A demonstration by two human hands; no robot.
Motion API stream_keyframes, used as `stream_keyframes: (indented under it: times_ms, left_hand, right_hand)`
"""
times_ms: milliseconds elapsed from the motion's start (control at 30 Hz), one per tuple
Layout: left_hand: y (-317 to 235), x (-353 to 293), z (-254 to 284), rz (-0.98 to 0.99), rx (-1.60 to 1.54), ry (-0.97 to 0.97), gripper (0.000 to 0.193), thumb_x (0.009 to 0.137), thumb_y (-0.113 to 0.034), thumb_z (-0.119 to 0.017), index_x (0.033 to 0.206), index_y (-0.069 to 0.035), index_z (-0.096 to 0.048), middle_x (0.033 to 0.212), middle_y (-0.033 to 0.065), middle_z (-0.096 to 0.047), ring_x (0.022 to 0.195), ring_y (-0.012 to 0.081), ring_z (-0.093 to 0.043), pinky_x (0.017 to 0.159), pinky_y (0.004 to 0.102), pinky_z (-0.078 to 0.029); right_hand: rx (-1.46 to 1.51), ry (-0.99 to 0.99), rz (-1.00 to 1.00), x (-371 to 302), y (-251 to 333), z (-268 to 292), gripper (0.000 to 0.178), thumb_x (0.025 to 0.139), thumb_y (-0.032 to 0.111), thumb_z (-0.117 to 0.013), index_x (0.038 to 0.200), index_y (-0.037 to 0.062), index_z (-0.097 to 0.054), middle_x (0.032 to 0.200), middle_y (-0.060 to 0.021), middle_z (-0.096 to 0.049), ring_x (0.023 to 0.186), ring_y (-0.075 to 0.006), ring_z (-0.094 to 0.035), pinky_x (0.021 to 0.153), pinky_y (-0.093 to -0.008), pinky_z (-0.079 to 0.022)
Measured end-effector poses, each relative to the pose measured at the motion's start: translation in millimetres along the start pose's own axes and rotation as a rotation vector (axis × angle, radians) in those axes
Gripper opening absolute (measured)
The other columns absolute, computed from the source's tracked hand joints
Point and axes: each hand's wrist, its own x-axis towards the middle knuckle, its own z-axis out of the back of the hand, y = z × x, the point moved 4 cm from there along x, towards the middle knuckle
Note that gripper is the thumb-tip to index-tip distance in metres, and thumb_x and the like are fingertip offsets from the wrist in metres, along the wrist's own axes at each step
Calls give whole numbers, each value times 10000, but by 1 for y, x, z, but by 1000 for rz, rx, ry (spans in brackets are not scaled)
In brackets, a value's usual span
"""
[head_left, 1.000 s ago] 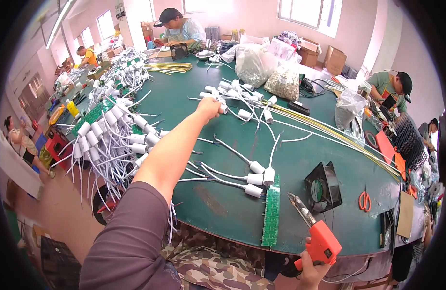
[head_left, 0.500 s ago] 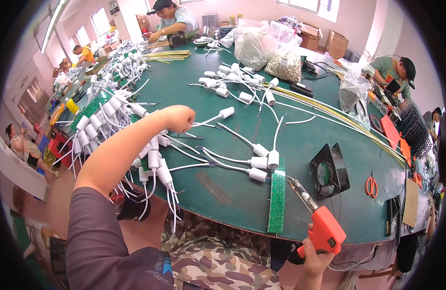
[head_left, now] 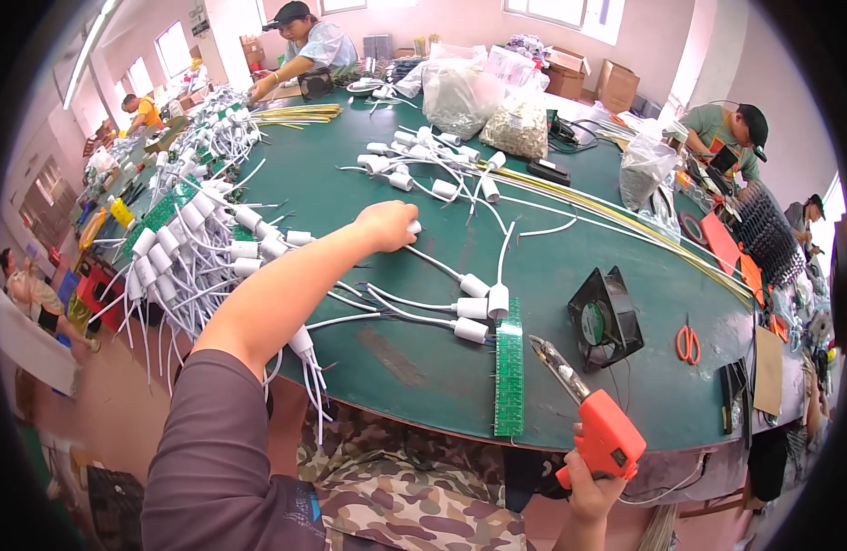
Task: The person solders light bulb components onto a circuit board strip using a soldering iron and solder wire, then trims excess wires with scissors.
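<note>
My left hand (head_left: 387, 226) reaches over the green table, its fingers closed around a white lamp holder (head_left: 414, 227) that is mostly hidden. In my right hand (head_left: 592, 489) I grip a red soldering gun (head_left: 612, 436) by its handle. Its metal tip points up and left, beside a long green circuit board strip (head_left: 509, 381) and apart from it. Three wired white lamp holders sit at the far end of that strip, one of them (head_left: 499, 300) against the board; others (head_left: 470, 308) lie to its left.
A black fan (head_left: 607, 320) and orange scissors (head_left: 688, 342) lie on the right. A large heap of wired lamp holders (head_left: 166, 248) covers the table's left edge. Further back are a smaller pile (head_left: 400, 156), plastic bags (head_left: 460, 96) and yellow strips (head_left: 616, 216). Co-workers sit around the table.
My left hand has moved right from the heap's edge and closed on a single lamp holder. The soldering gun stays in my right hand. The whole view has shifted slightly.
</note>
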Motion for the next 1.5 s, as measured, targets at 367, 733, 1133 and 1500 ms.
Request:
stream_keyframes:
  times_ms: [367, 733, 1133, 1500]
  left_hand:
    - [-142, -118, 50, -709, -514, -233, 311, 779, -74, -740, 1045, -28, -586, 920, 104, -562, 843, 279, -602, 774, 369, -487]
    - [-180, -162, -5, -545, -1364, 490, 327, 906, -52, -703, 1194, -25, -550, 1068, 25, -626, 979, 94, -590, 875, 271, -487]
    - [-184, -179, -8, -657, -1104, 460, 312, 876, -59, -706, 1158, -37, -575, 1072, 48, -622, 946, 161, -619, 822, 319, -505]
    - [-172, -179, -7, -697, -828, 58, 394, 821, -75, -712, 1196, -67, -592, 1010, 111, -545, 910, 284, -588, 781, 358, -499]
  right_hand:
    - [303, 5, -181, 29, -14, -14, 378, 914, 62, -662, 1270, -9, -559, 1159, -154, -666, 952, -193, -678, 801, -335, -569]
    - [-18, 127, 213, 53, 9, -60, 433, 865, 8, -724, 1266, -7, -561, 1268, -146, -604, 1139, -214, -593, 946, -347, -485]
    - [-143, 85, 152, 50, 10, -61, 206, 843, 32, -734, 1033, -9, -665, 932, -111, -688, 851, -229, -674, 775, -335, -528]
    - [188, 52, -70, 58, -3, -64, 343, 866, -16, -706, 1186, -17, -583, 1013, -85, -678, 932, -143, -650, 783, -275, -532]
